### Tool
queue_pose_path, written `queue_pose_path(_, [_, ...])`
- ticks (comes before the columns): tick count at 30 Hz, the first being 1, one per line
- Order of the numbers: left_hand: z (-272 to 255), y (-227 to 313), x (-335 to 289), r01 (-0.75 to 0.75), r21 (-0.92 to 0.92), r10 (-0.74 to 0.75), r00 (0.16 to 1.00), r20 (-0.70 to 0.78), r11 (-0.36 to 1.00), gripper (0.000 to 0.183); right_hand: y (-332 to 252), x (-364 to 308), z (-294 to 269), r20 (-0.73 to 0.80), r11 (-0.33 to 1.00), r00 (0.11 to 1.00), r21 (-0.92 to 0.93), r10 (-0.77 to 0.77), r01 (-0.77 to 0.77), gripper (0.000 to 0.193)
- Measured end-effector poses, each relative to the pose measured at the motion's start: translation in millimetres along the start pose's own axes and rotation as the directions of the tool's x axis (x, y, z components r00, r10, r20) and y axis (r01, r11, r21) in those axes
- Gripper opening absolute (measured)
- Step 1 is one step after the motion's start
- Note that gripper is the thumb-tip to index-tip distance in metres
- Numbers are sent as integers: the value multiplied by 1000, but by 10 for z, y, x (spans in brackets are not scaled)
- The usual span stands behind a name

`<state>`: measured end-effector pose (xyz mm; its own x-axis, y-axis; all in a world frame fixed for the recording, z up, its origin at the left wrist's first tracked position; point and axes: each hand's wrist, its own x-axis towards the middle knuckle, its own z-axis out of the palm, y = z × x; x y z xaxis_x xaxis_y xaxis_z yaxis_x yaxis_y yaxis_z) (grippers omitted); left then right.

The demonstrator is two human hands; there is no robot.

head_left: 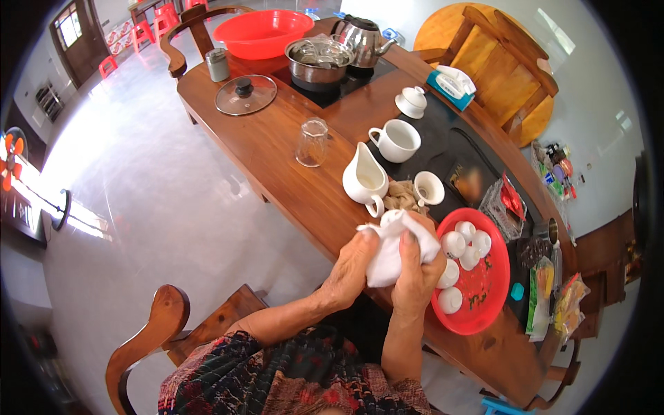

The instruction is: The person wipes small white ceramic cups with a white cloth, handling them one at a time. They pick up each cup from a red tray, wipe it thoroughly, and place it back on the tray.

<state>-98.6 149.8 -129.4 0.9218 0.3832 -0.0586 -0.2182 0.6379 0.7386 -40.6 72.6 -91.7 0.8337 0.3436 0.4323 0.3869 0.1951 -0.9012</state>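
A white cloth (387, 263) is bunched between my two hands, above the near edge of the wooden table. My left hand (351, 268) grips its left side with the thumb on top. My right hand (420, 280) closes on its right side, thumb pressed into the folds. Whether something is wrapped inside the cloth is hidden. Just beyond my hands stand a white pitcher (364, 178), a crumpled brown cloth (402, 196) and a small white funnel-shaped cup (429, 188). Beside my right hand, a red plate (487, 304) carries several small white teacups (454, 245).
Farther along the table (228, 131) are an upturned glass (312, 143), a white mug (397, 141), a lidded white pot (411, 102), a steel pot of glasses (319, 66), a kettle (361, 41), a glass lid (245, 97) and a red basin (263, 38). Packets (569, 304) lie right. A chair (155, 318) stands left.
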Motion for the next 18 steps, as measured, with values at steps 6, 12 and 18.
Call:
queue_pose_path(6, [104,-28,9,162,-358,-177,984,-8,920,37,23,-268,-115,63,889,951,-343,-302,304,33])
queue_pose_path(12, [-71,-355,66,-457,720,390,879,276,521,23,13,-553,-214,182,643,834,-558,-521,524,33])
queue_pose_path(18, [222,-174,-150,115,43,-121,978,169,992,34,-116,-250,-473,146,954,971,-206,-189,216,25])
